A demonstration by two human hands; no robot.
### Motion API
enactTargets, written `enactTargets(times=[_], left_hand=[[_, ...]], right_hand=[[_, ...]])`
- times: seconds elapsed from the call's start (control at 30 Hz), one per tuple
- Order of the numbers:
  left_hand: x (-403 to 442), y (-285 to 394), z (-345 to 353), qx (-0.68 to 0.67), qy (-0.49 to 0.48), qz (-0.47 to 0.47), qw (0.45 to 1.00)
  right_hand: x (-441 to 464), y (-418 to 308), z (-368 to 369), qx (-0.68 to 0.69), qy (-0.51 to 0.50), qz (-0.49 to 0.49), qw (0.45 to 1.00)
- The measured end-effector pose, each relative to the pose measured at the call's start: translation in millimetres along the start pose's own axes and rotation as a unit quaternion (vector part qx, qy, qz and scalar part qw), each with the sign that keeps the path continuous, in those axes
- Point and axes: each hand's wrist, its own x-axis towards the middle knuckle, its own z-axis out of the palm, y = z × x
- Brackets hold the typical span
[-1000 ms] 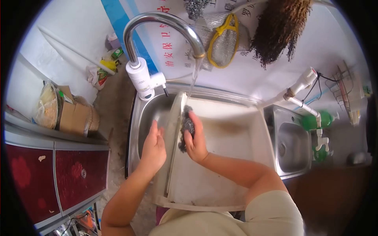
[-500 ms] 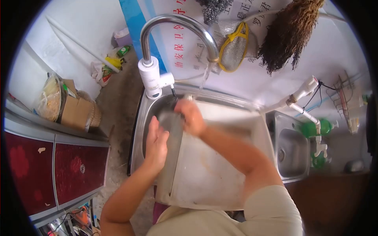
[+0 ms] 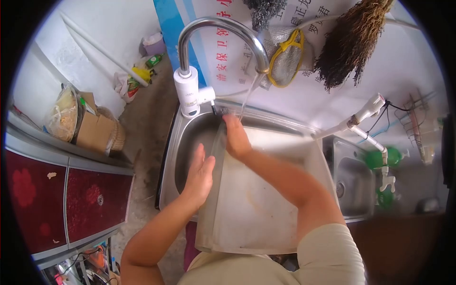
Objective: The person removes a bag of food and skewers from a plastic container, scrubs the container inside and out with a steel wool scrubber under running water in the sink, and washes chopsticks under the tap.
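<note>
Tub: we find the white tub (image 3: 266, 209) lying partly over the steel sink (image 3: 186, 152), its near edge just before the person's shirt (image 3: 327, 251).
Right hand: we see the right hand (image 3: 237, 140) at the tub's far left corner, fingers curled inward around what seems to be a scrubber.
Scrubber: we make out only a dark, wiry bit of the scrubber (image 3: 221, 110) past the fingertips, at that same corner of the tub; the hand hides the rest.
Left hand: we see the left hand (image 3: 198, 175) beside the tub's left wall, fingers extended, thumb apart, grasping nothing; we cannot tell whether it touches the tub.
Faucet: we see the faucet (image 3: 188, 92) beyond the tub's far left corner, its water (image 3: 247, 97) falling there, just beside the right hand.
Small sink: we spot the small sink (image 3: 354, 183) right of the tub.
</note>
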Motion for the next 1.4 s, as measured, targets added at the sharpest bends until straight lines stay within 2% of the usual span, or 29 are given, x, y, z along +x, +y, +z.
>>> enactTargets(times=[0.03,0.1,0.13,0.17,0.27,0.4,0.47,0.53,0.6,0.63,0.67,0.7,0.77,0.8,0.87,0.93,1.0,1.1,1.17,1.2,1.23,1.3,1.4], left_hand=[[0,0,-1,-0.007,-0.002,0.001,1.000],[-1,0,2,-0.022,-0.011,-0.002,1.000],[-1,2,4,0.038,-0.035,-0.004,0.999],[-1,6,5,0.098,-0.057,-0.006,0.994],[-1,16,6,0.206,-0.096,0.007,0.974],[4,12,6,0.203,-0.106,0.005,0.974],[8,2,4,0.198,-0.110,0.012,0.974],[8,-3,3,0.197,-0.112,0.015,0.974],[10,-1,5,0.200,-0.110,0.017,0.974],[9,3,6,0.205,-0.110,0.011,0.972],[6,9,7,0.212,-0.110,0.003,0.971],[4,12,6,0.220,-0.109,-0.008,0.969],[5,9,6,0.238,-0.107,0.002,0.965],[6,9,7,0.248,-0.107,0.008,0.963],[6,10,5,0.228,-0.109,0.008,0.968],[5,10,4,0.210,-0.112,0.003,0.971],[3,12,4,0.201,-0.115,-0.002,0.973],[8,2,4,0.193,-0.111,0.017,0.975],[7,5,5,0.206,-0.109,0.010,0.972],[7,7,6,0.213,-0.107,0.006,0.971],[7,6,7,0.216,-0.104,0.007,0.971],[8,2,7,0.223,-0.098,0.008,0.970],[7,6,6,0.221,-0.105,0.004,0.970]], right_hand=[[-11,-7,-5,-0.018,0.027,-0.092,0.995],[-23,-32,-22,-0.014,0.008,-0.070,0.997],[-27,-38,-29,-0.013,0.000,-0.057,0.998],[-26,-33,-33,-0.071,0.010,-0.082,0.994],[-14,17,-15,-0.218,0.005,-0.026,0.976],[-18,42,-39,-0.348,-0.045,-0.106,0.930],[-31,60,-70,-0.423,-0.103,-0.024,0.900],[-50,66,-118,-0.482,-0.111,0.009,0.869],[-53,63,-146,-0.474,-0.123,0.065,0.870],[-47,59,-135,-0.481,-0.202,0.141,0.841],[-50,70,-110,-0.484,-0.141,0.036,0.863],[-45,78,-79,-0.480,-0.133,-0.054,0.865],[-17,62,-14,-0.349,-0.079,-0.054,0.932],[-6,27,-5,-0.405,-0.112,-0.056,0.906],[-14,55,1,-0.388,-0.050,-0.129,0.911],[-31,75,-42,-0.339,-0.078,-0.156,0.924],[-46,69,-89,-0.424,-0.139,-0.072,0.892],[-52,73,-101,-0.419,-0.169,0.035,0.891],[-45,70,-65,-0.517,-0.133,-0.070,0.843],[-37,76,-40,-0.439,-0.084,-0.127,0.885],[-19,50,-25,-0.351,-0.107,-0.099,0.925],[-9,38,-8,-0.392,-0.131,-0.093,0.906],[-29,58,-41,-0.417,-0.157,-0.130,0.886]])
